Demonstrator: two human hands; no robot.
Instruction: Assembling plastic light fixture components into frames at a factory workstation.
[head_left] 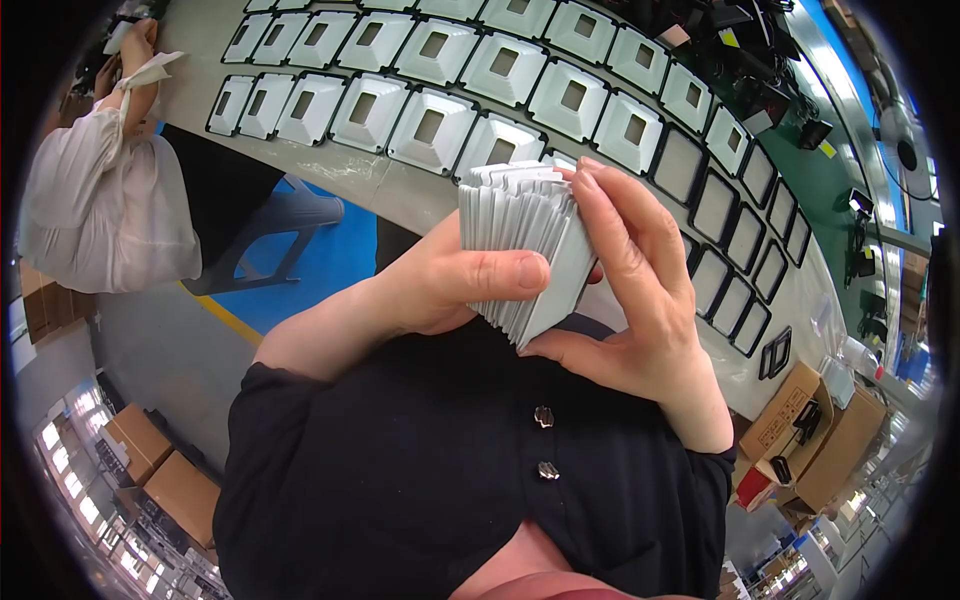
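Stack of thin white plates (522, 245) at frame centre, fanned, clamped between both hands. Left hand (455, 285) at 9 o'clock of stack, thumb pressed across face. Right hand (625, 285) at 3 o'clock, fingers curled over top edge, thumb pinching bottom. Rows of white square frames (430, 55) on table (330, 175) at 12 o'clock.

Black short-sleeved top (430, 460) with 2 small metallic buttons (544, 417); bare forearms.
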